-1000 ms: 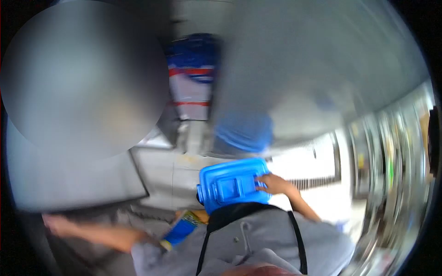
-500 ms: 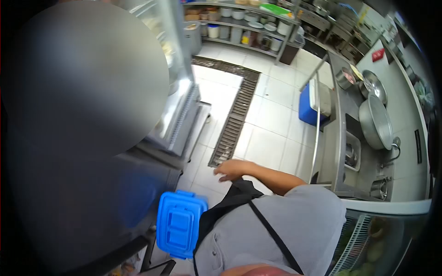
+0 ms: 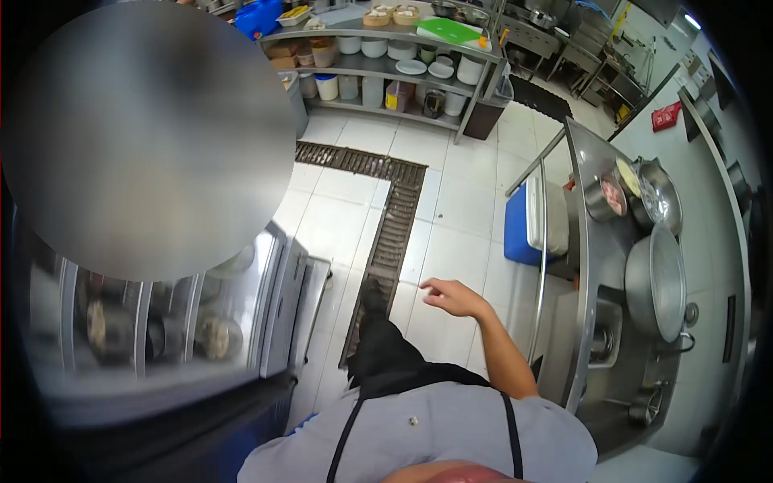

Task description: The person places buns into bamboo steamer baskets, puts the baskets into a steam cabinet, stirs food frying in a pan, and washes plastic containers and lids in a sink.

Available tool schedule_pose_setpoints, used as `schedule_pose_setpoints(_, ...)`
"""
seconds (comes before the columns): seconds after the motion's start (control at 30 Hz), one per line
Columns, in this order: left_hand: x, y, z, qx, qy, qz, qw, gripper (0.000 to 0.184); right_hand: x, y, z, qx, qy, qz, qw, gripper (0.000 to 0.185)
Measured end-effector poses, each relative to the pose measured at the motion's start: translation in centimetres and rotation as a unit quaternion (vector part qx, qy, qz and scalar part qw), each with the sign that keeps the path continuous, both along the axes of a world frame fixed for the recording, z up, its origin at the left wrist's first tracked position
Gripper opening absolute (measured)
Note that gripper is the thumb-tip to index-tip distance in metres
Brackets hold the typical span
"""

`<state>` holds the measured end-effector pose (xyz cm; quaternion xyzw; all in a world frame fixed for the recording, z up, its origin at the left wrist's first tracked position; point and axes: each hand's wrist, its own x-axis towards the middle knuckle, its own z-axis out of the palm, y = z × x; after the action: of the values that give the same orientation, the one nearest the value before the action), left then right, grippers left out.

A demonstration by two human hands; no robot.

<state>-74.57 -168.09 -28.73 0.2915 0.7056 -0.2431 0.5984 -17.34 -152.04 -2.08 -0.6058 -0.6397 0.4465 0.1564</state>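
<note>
Hanging free above floor tiles, the right hand curls half-open.

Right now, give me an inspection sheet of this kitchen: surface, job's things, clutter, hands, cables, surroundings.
Surface: steel counter at right; pale floor tiles with a drain grating.
Job's things: nothing held in view; blue-and-white cooler stands beside the counter.
Clutter: large metal pan and a pot holding something pink, both on the counter.
Hands: right hand empty, above the floor; left hand out of view.
Cables: nothing seen.
Surroundings: stocked shelving ahead, green board on top; glass-fronted cabinet at left, partly hidden by blur.
</note>
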Motion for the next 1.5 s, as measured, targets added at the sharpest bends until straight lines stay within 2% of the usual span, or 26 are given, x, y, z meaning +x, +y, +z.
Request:
schedule_pose_setpoints(0.07, 2.9, 9.3, -2.8, 0.003, -0.006, -0.082, 0.997, 0.040, 4.5, 3.1, -0.6, -0.029, 0.084, -0.094, 0.992, 0.034)
schedule_pose_setpoints(0.13, 6.2, 21.6, -5.7, 0.048, -0.013, -0.232, 0.972, 0.044, 9.5, 5.7, -3.6, -0.147, 0.101, -0.282, 0.943, 0.030)
schedule_pose_setpoints(0.17, 7.9, 28.2, -7.1, 0.092, -0.016, -0.343, 0.935, 0.046, 11.5, 7.1, -5.3, -0.157, 0.100, -0.289, 0.939, 0.030)
schedule_pose_setpoints(0.23, 13.2, 44.0, -9.0, 0.252, 0.015, -0.474, 0.844, 0.050, 14.8, 10.4, -7.2, -0.208, -0.007, -0.442, 0.873, 0.031)
schedule_pose_setpoints(0.27, 17.4, 52.1, -7.2, 0.410, -0.015, -0.175, 0.895, 0.049, 15.5, 12.9, -6.6, -0.209, -0.004, -0.449, 0.869, 0.031)
schedule_pose_setpoints(0.3, 21.1, 62.1, -7.2, 0.431, -0.065, -0.172, 0.883, 0.043, 15.9, 15.9, -6.1, -0.186, 0.104, -0.451, 0.867, 0.030)
schedule_pose_setpoints(0.33, 27.6, 68.0, 2.8, 0.466, -0.154, 0.024, 0.871, 0.032, 16.1, 19.1, -5.7, -0.161, 0.211, -0.447, 0.854, 0.029)
schedule_pose_setpoints(0.43, 40.7, 85.1, 15.7, 0.620, -0.272, -0.040, 0.735, 0.026, 19.0, 30.9, -6.1, -0.132, 0.272, -0.414, 0.858, 0.025)
schedule_pose_setpoints(0.47, 43.9, 89.7, 17.6, 0.625, -0.273, -0.074, 0.728, 0.029, 21.0, 35.6, -6.4, -0.116, 0.294, -0.415, 0.853, 0.023)
schedule_pose_setpoints(0.57, 51.5, 96.7, 23.4, 0.603, -0.341, -0.065, 0.718, 0.033, 29.5, 51.4, -7.5, 0.016, 0.320, -0.385, 0.866, 0.013)
schedule_pose_setpoints(0.6, 52.9, 98.4, 23.9, 0.565, -0.380, -0.044, 0.732, 0.034, 31.7, 57.2, -5.3, 0.053, 0.340, -0.424, 0.837, 0.013)
schedule_pose_setpoints(0.63, 54.0, 100.0, 23.8, 0.524, -0.416, -0.022, 0.743, 0.035, 36.2, 63.3, -6.8, 0.112, 0.387, -0.414, 0.816, 0.016)
schedule_pose_setpoints(0.73, 52.3, 105.2, 17.2, 0.457, -0.341, -0.063, 0.819, 0.032, 48.3, 81.3, -7.3, 0.118, 0.482, -0.536, 0.683, 0.027)
schedule_pose_setpoints(0.8, 50.0, 105.9, 15.7, 0.440, -0.253, -0.009, 0.862, 0.032, 53.7, 90.6, -7.3, 0.104, 0.478, -0.646, 0.586, 0.031)
schedule_pose_setpoints(0.83, 47.3, 107.0, 12.8, 0.423, -0.232, 0.035, 0.875, 0.028, 54.8, 93.3, -7.3, 0.098, 0.474, -0.650, 0.587, 0.031)
schedule_pose_setpoints(0.93, 44.1, 107.5, 13.4, 0.364, -0.128, 0.208, 0.899, 0.024, 57.5, 99.5, -6.2, 0.141, 0.415, -0.679, 0.589, 0.031)
schedule_pose_setpoints(0.97, 43.9, 108.6, 13.9, 0.351, -0.091, 0.237, 0.901, 0.024, 57.4, 100.3, -5.0, 0.178, 0.408, -0.700, 0.559, 0.029)
schedule_pose_setpoints(1.1, 45.6, 116.0, 13.1, 0.345, -0.109, 0.254, 0.897, 0.024, 57.8, 100.6, -3.4, 0.260, 0.459, -0.691, 0.494, 0.019)
schedule_pose_setpoints(1.2, 51.8, 127.5, 12.4, 0.456, -0.243, 0.195, 0.834, 0.023, 56.6, 101.0, -2.4, 0.249, 0.528, -0.672, 0.457, 0.019)
schedule_pose_setpoints(1.23, 55.0, 132.5, 14.7, 0.505, -0.252, 0.096, 0.820, 0.026, 53.7, 102.6, -0.8, 0.263, 0.529, -0.660, 0.464, 0.020)
schedule_pose_setpoints(1.27, 58.5, 137.0, 19.3, 0.481, -0.266, 0.090, 0.831, 0.031, 50.6, 104.9, 2.0, 0.275, 0.530, -0.647, 0.474, 0.021)
schedule_pose_setpoints(1.3, 61.9, 140.9, 23.6, 0.503, -0.340, 0.118, 0.786, 0.036, 48.2, 107.7, 4.1, 0.261, 0.532, -0.642, 0.486, 0.021)
schedule_pose_setpoints(1.37, 64.8, 147.9, 30.5, 0.383, -0.525, 0.201, 0.733, 0.044, 43.5, 113.7, 7.2, 0.235, 0.436, -0.579, 0.647, 0.023)
schedule_pose_setpoints(1.4, 65.4, 150.7, 32.5, 0.306, -0.613, 0.241, 0.688, 0.045, 41.8, 117.6, 7.8, 0.222, 0.425, -0.555, 0.680, 0.024)
schedule_pose_setpoints(1.43, 65.8, 153.3, 32.6, 0.314, -0.609, 0.249, 0.684, 0.045, 40.4, 122.2, 8.0, 0.213, 0.413, -0.528, 0.711, 0.024)
schedule_pose_setpoints(1.5, 65.3, 159.3, 32.0, 0.558, -0.408, 0.278, 0.667, 0.037, 37.4, 134.7, 7.0, 0.159, 0.421, -0.448, 0.773, 0.028)
